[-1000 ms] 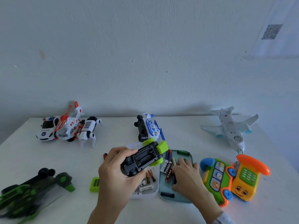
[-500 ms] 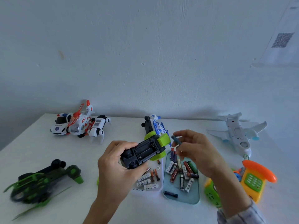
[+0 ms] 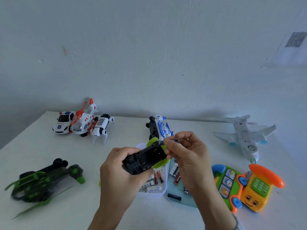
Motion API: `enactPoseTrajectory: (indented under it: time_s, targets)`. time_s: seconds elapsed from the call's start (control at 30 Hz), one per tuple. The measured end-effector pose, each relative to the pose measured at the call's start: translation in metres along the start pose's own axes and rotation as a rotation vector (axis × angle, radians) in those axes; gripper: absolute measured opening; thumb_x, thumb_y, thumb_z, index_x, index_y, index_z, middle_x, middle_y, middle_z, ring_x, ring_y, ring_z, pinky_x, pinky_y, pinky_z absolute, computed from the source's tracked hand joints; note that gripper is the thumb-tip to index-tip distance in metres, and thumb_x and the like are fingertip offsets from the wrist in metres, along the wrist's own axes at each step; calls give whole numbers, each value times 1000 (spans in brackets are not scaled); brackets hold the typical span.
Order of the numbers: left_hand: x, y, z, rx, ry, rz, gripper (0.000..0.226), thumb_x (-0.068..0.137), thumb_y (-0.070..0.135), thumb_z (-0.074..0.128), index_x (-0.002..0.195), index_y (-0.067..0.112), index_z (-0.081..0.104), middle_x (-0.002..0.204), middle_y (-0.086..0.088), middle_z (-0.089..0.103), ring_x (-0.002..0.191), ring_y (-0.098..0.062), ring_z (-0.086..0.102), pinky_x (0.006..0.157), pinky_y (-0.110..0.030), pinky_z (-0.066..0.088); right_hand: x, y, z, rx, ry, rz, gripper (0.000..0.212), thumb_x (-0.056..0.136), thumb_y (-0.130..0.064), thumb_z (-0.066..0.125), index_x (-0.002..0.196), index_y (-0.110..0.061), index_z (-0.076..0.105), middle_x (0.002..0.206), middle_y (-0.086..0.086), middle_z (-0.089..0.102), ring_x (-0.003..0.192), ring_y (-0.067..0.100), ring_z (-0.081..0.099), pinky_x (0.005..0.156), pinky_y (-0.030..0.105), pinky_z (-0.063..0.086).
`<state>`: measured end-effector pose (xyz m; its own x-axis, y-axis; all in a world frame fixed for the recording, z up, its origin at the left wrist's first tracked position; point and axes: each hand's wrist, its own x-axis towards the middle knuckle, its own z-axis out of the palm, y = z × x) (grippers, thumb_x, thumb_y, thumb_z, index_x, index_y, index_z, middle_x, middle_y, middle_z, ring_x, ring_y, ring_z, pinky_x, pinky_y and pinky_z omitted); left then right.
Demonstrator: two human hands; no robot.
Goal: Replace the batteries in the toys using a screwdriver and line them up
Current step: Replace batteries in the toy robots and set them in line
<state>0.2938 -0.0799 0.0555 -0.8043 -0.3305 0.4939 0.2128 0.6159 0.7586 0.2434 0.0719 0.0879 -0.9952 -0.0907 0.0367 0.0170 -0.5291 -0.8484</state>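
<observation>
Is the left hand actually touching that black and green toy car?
Touching. The head view shows the left hand gripping the upturned black and green car, fingers curled over its underside.

You see a white table [image 3: 41,146] filling the lower frame, a pale wall [image 3: 149,55] above it, and a QR-code sheet [image 3: 292,45] upper right.

Left hand [image 3: 116,170]: bare, no ring or watch to be seen; forearm uncovered down to the frame's lower edge.
Right hand [image 3: 187,156]: bare, fingers unadorned.
Right wrist: a thin edge of pale patterned fabric cuff [image 3: 236,224] is seen at the bottom edge, blurred.
</observation>
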Motion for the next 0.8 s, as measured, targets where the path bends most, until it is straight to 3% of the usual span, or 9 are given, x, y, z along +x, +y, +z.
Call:
enactPoseTrajectory:
  time_s: [0.17,0.33,0.47,0.57,0.67,0.8]
  targets:
    - [-3,0,2,34,-9,-15,63,43,8,93,81,45,60,83,6,61,83,-4,59,64,-8,44,-9,6,7,-225,26,-105,22,70,6,75,83,1,58,59,10,63,42,19,52,41,26,44]
    - [-7,4,3,-17,-37,-45,43,44,26,81,81,38,65,82,7,60,81,-5,60,62,-10,44,-16,15,11,-510,3,-184,31,69,10,74,61,-17,60,49,3,59,41,16,52,45,26,45]
    - [-9,3,8,-30,-36,-65,39,47,26,79,83,34,68,83,6,61,78,-7,63,63,-12,46,-15,29,10,-730,-25,-407,21,67,-2,74,65,-21,66,62,-6,62,51,10,56,50,28,50]
    - [-8,1,10,-42,-26,-62,39,47,23,78,84,33,69,82,10,63,80,-9,63,65,-13,47,-14,35,10,-883,-71,-603,12,69,-7,75,77,-15,74,76,-5,65,68,6,60,63,16,50]
    - [-7,1,12,-56,-27,-74,38,48,22,76,83,34,69,81,11,63,80,-9,63,63,-7,43,-13,37,10,-963,-147,-593,11,77,-8,68,86,-11,74,81,2,62,77,4,55,68,5,42]
    - [-4,-2,15,-68,-35,-82,37,47,22,76,81,34,67,80,11,64,80,-8,62,63,-7,43,-13,38,10,-979,-254,-473,18,81,-8,60,93,-10,73,84,2,58,80,1,51,69,8,42]
